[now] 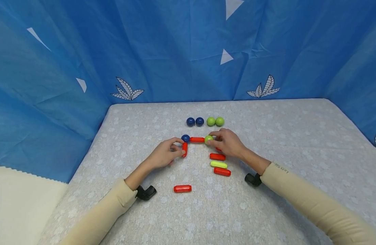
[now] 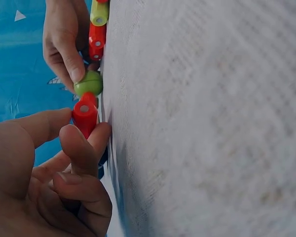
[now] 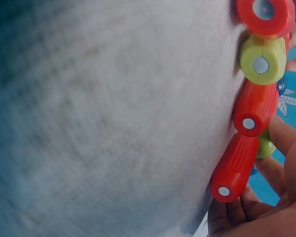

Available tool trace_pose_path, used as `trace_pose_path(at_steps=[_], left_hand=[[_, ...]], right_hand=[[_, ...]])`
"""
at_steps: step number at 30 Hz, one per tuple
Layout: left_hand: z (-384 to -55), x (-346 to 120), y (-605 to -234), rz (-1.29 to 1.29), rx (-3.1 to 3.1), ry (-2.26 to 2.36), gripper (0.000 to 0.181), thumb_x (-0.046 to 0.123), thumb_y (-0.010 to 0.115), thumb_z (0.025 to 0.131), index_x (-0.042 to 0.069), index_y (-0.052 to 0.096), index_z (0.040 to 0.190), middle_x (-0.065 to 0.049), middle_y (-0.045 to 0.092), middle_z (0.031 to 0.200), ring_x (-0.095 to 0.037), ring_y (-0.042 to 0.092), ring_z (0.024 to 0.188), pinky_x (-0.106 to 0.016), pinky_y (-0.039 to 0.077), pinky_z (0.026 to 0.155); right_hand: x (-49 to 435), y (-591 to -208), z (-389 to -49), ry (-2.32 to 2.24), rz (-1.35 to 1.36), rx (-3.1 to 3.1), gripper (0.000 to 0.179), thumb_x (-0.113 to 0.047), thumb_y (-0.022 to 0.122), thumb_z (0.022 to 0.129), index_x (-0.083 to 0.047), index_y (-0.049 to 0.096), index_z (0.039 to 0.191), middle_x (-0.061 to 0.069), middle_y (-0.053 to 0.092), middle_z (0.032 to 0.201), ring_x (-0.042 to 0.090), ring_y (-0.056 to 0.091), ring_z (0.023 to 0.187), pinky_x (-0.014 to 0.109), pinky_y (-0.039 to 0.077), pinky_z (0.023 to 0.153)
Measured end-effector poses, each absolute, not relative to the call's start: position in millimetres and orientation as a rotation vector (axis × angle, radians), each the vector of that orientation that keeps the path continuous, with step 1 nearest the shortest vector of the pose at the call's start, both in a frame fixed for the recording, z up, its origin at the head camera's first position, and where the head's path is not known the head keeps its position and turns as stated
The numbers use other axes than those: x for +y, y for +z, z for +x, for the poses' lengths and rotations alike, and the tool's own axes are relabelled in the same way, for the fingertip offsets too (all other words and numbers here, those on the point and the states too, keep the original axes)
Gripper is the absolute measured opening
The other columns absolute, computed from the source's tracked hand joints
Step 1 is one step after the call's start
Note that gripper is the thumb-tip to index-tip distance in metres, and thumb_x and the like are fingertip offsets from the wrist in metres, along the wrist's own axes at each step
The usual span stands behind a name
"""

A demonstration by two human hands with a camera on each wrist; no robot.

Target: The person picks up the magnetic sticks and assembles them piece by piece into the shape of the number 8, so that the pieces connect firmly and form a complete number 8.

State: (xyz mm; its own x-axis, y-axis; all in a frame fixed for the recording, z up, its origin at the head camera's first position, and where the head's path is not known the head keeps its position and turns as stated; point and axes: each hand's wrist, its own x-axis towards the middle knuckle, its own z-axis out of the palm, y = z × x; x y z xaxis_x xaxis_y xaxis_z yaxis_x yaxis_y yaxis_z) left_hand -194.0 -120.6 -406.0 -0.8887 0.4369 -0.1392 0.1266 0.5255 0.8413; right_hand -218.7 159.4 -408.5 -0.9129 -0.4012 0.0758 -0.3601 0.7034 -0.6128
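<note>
My left hand (image 1: 166, 153) pinches a red magnetic rod (image 1: 185, 149) between thumb and fingers; its round metal end faces the left wrist camera. The rod's far end meets a dark blue ball (image 1: 185, 138). From that ball a second red rod (image 1: 197, 140) runs sideways to a light green ball (image 1: 208, 139). With thumb and fingertips, my right hand (image 1: 229, 142) holds this green ball (image 2: 89, 84). Beneath the right hand another red rod (image 3: 235, 168) lies partly hidden in the head view. A bit of red (image 1: 171, 163) shows beneath the left hand.
Behind the joined pieces sit two blue balls (image 1: 195, 121) and two green balls (image 1: 215, 121). Near the right hand lie a red rod (image 1: 217, 157), a yellow-green rod (image 1: 219, 164) and another red rod (image 1: 222, 172). One more red rod (image 1: 182, 189) lies nearer the body. A blue curtain (image 1: 175, 51) hangs behind.
</note>
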Motion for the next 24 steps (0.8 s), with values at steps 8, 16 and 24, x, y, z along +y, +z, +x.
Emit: trace_pose_path(at_steps=[8, 16, 24], left_hand=[[-195.5, -121.6, -407.7, 0.476, 2.436, 1.307, 0.037, 0.022, 0.064, 0.098, 0.01, 0.055, 0.132, -0.002, 0.069, 0.09, -0.019, 0.051, 0.044, -0.035, 0.045, 0.054], [-196.4, -122.1, -407.6, 0.467, 2.447, 1.29, 0.038, 0.022, 0.064, 0.098, 0.01, 0.055, 0.133, -0.002, 0.069, 0.089, -0.019, 0.051, 0.044, -0.036, 0.046, 0.054], [-197.5, -124.4, -406.9, 0.46, 2.447, 1.284, 0.038, 0.022, 0.064, 0.098, 0.01, 0.055, 0.132, -0.002, 0.069, 0.09, -0.019, 0.052, 0.045, -0.034, 0.045, 0.051]], right_hand=[[159.0, -407.1, -218.7, -0.992, -0.613, 2.833, 0.038, -0.027, 0.071, 0.093, -0.003, 0.07, 0.122, 0.003, 0.062, 0.084, 0.021, 0.051, 0.079, 0.034, 0.043, 0.068], [158.8, -406.8, -218.8, -0.991, -0.611, 2.835, 0.037, -0.027, 0.072, 0.092, -0.004, 0.07, 0.121, 0.003, 0.062, 0.084, 0.021, 0.052, 0.079, 0.034, 0.043, 0.068], [159.6, -408.9, -219.4, -0.994, -0.624, 2.841, 0.037, -0.027, 0.072, 0.092, -0.004, 0.07, 0.121, 0.003, 0.063, 0.084, 0.021, 0.052, 0.08, 0.034, 0.043, 0.069]])
